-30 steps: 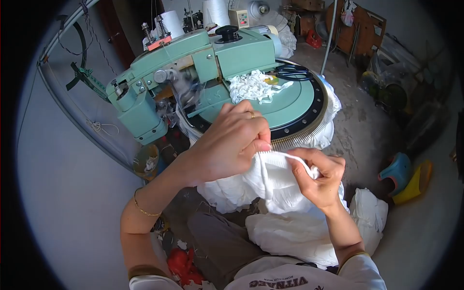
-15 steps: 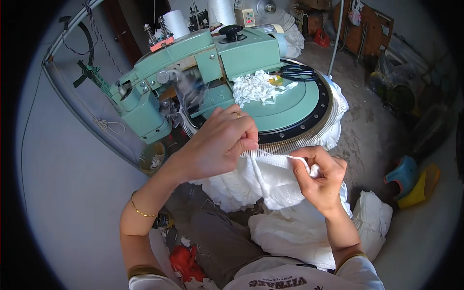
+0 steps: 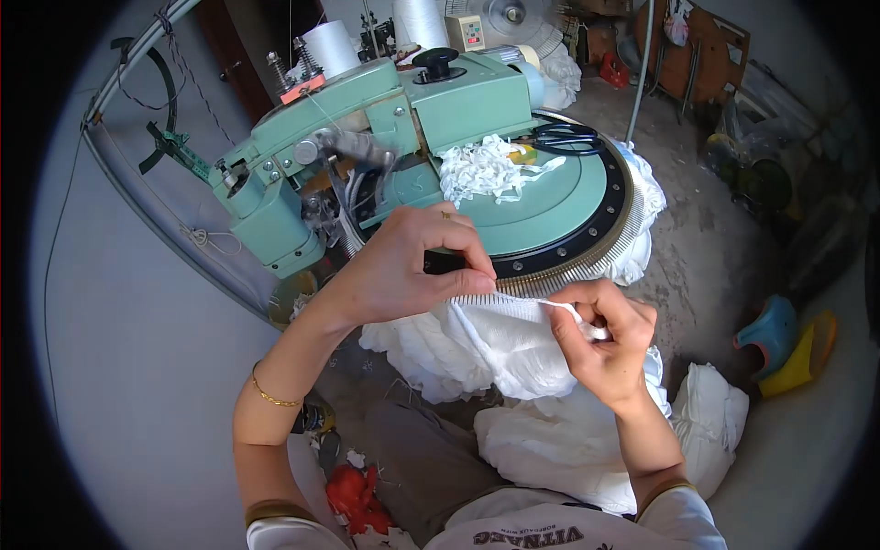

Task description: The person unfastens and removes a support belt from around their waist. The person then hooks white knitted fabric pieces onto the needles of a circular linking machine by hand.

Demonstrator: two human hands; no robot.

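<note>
A green linking machine (image 3: 385, 110) with a round dial (image 3: 550, 197) ringed by fine needle points stands in front of me. My left hand (image 3: 412, 266) pinches the ribbed edge of a white knitted piece (image 3: 513, 344) against the dial's near rim. My right hand (image 3: 600, 339) grips the same edge a little to the right, stretching it taut along the points. The rest of the white fabric hangs down over my lap.
White yarn scraps (image 3: 486, 170) and black scissors (image 3: 564, 137) lie on the dial. More white knitwear (image 3: 587, 440) is heaped at my right. Thread cones (image 3: 325, 46) stand behind the machine. Blue and yellow plastic stools (image 3: 788, 339) sit on the floor at right.
Both hands have carried the fabric edge up and forward onto the dial's near rim. The edge is now stretched flatter between them.
</note>
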